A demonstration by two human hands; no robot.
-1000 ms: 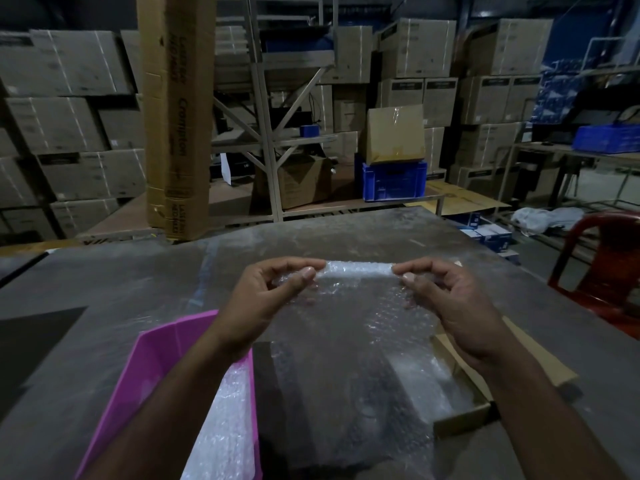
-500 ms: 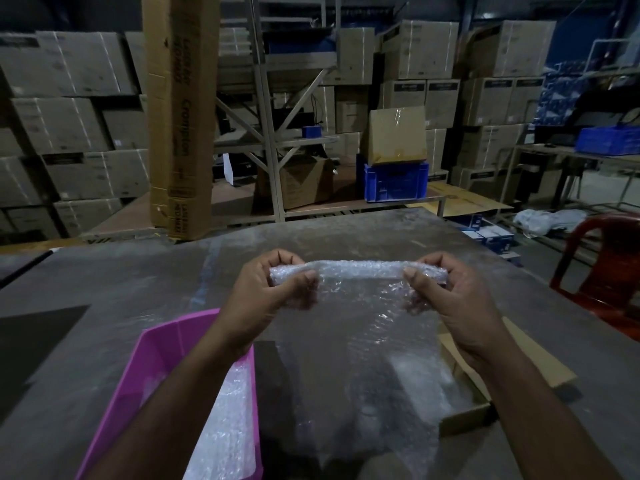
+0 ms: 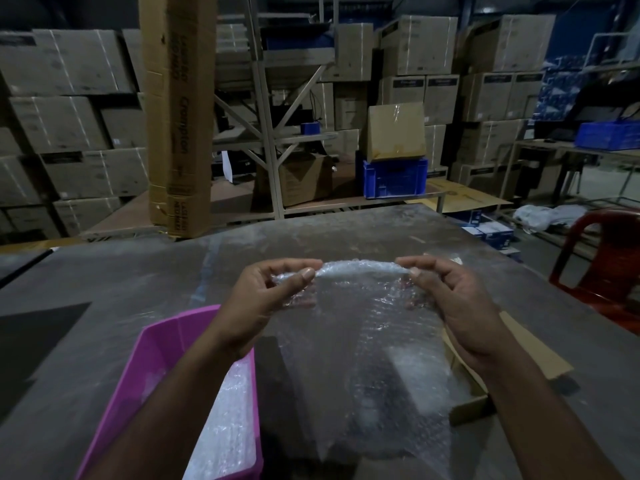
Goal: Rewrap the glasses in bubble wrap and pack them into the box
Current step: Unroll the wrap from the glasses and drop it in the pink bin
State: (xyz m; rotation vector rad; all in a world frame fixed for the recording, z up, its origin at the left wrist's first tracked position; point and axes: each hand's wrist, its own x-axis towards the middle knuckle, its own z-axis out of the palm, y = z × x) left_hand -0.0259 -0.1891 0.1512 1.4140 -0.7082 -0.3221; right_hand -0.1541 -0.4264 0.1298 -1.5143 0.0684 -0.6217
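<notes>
A sheet of clear bubble wrap [image 3: 360, 327] hangs in the air over the grey table, its top edge rolled into a tube. My left hand [image 3: 263, 299] pinches the left end of that roll and my right hand [image 3: 450, 299] pinches the right end. Whether a glass lies inside the roll cannot be told. Below the hanging sheet, under my right forearm, sits the open brown cardboard box [image 3: 474, 403], partly hidden by the wrap. A pink bin [image 3: 152, 372] at the lower left holds more bubble-wrapped bundles [image 3: 225, 420].
The grey table [image 3: 114, 282] stretches ahead and to both sides. A tall cardboard carton [image 3: 180, 112] stands at its far left edge. A red plastic chair [image 3: 602, 265] stands to the right. Stacked cartons, shelving and blue crates [image 3: 394, 178] fill the background.
Both hands have kept rolling the top edge of the bubble wrap, turning from gripping round the roll to pinching its ends. The sheet still hangs below them.
</notes>
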